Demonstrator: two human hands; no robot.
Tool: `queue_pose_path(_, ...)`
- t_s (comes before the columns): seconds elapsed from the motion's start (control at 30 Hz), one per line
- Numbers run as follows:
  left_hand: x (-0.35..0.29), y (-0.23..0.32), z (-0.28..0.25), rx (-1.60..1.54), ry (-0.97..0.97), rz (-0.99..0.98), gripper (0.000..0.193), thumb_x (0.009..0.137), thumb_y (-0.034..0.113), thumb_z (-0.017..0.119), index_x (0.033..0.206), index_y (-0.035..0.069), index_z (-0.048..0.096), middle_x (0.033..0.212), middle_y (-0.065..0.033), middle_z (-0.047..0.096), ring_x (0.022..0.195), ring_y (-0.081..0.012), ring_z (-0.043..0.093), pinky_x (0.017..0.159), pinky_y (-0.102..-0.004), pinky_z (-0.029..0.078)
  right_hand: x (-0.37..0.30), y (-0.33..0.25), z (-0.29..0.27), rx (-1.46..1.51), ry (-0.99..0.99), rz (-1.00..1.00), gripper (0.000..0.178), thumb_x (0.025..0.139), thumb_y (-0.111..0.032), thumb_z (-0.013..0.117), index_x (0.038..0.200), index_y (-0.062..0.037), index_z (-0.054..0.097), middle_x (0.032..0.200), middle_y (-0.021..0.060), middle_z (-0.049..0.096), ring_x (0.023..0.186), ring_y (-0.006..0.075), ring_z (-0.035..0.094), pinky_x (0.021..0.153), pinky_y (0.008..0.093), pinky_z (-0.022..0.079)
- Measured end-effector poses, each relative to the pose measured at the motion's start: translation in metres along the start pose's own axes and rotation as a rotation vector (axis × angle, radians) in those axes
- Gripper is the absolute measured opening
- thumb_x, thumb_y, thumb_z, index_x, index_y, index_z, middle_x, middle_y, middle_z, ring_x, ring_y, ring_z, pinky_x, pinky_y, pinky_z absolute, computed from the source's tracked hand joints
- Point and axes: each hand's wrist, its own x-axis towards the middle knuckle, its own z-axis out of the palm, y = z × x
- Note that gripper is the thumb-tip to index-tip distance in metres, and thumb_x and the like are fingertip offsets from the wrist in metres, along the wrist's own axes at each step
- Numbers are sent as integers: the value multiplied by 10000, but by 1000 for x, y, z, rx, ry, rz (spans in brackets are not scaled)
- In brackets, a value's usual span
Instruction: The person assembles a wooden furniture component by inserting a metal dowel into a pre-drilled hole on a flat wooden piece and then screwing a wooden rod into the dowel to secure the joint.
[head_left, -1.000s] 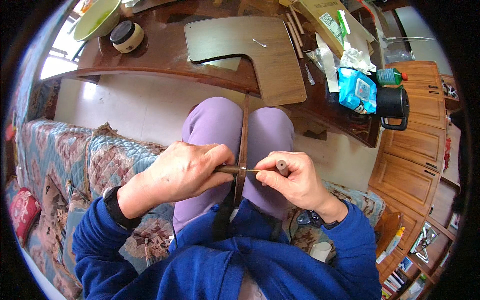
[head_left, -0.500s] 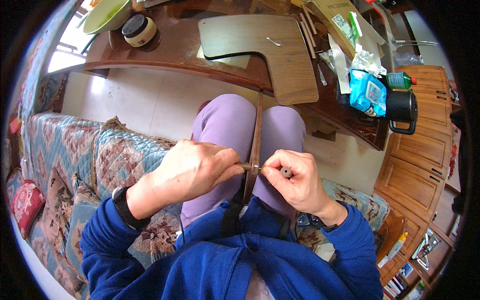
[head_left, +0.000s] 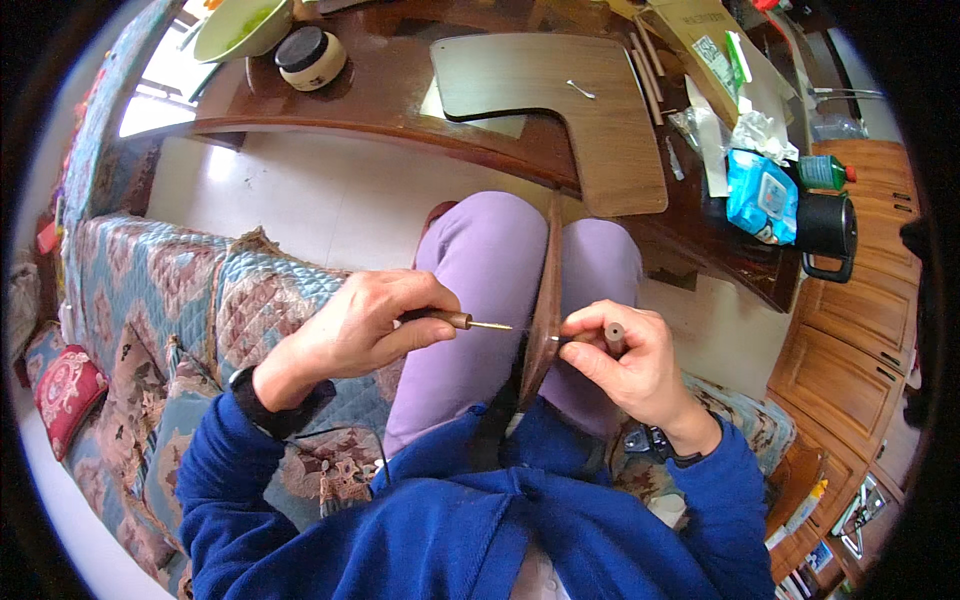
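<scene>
A brown wooden board stands edge-on between my knees, its near end against my lap. On its left, my left hand is closed round the brown handle of a small screwdriver. The thin brass-coloured shaft points right, and its tip is a short gap away from the board. To the board's right, my right hand is closed, with a brown rod sticking up between the fingers. Thumb and forefinger pinch against the board's face by a small shiny spot; the detail there is too small to make out.
Ahead, a dark table carries an L-shaped wooden panel, several brown rods, a lidded jar, a green bowl, blue wipes and a black mug. A quilted sofa lies left.
My left hand has drawn back leftward from the board, baring the screwdriver's shaft, which was up against the board before. My right hand stays at the board. The whole view has shifted slightly.
</scene>
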Motion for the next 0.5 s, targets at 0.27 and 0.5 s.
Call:
queue_pose_path(0.27,-27,-3,29,-601,57,-119,270,1058,253,626,1140,3,687,973,-65,722,891,-154,669,809,-303,543,9,-21,-6,-33,80,-78,119,866,-65,794,947,-1,735,821,85,713,676,123,622,604,259,465)
queue_pose_path(0.5,-39,21,76,-1264,57,-124,423,1105,373,507,1239,-5,642,1052,-98,716,915,-157,672,842,-300,540,3,-55,10,-301,77,-498,265,782,-33,835,1033,-45,749,876,111,683,709,262,687,614,357,552)
